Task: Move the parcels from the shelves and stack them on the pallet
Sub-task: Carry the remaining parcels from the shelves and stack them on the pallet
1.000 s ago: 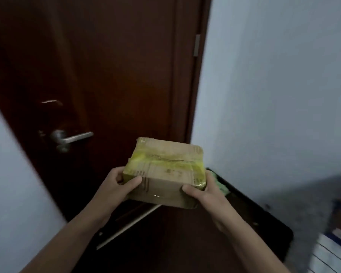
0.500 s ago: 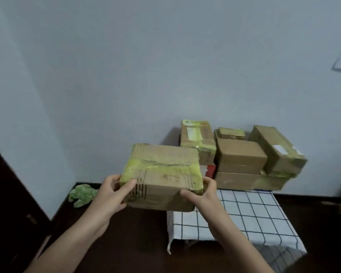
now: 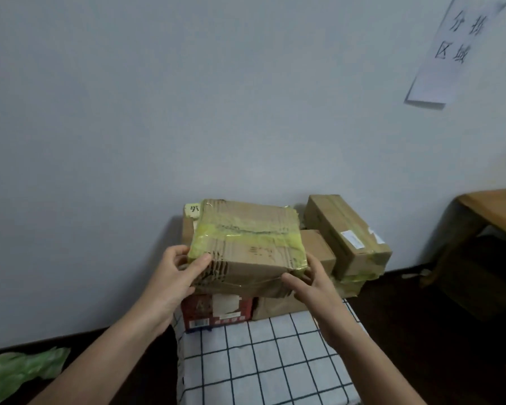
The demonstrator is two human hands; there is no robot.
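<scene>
I hold a brown cardboard parcel (image 3: 247,247) wrapped with yellow tape in both hands. My left hand (image 3: 173,276) grips its left side, thumb on top. My right hand (image 3: 313,283) grips its right front corner. The parcel hovers over a stack of parcels against the wall: a red box (image 3: 216,312) below it, a brown box (image 3: 316,251) to the right, and a long taped box (image 3: 346,233) tilted on top at the right. They stand on a surface covered by a white checked cloth (image 3: 269,363). Part of the stack is hidden behind the held parcel.
A pale wall rises behind the stack, with a paper sign (image 3: 456,51) at the upper right. A wooden table (image 3: 491,211) stands at the right edge. Green plastic (image 3: 18,372) lies on the dark floor at the lower left.
My view swung right, from a dark door to the stack of parcels. The held parcel now sits in front of and above the stack, closer than half a second ago.
</scene>
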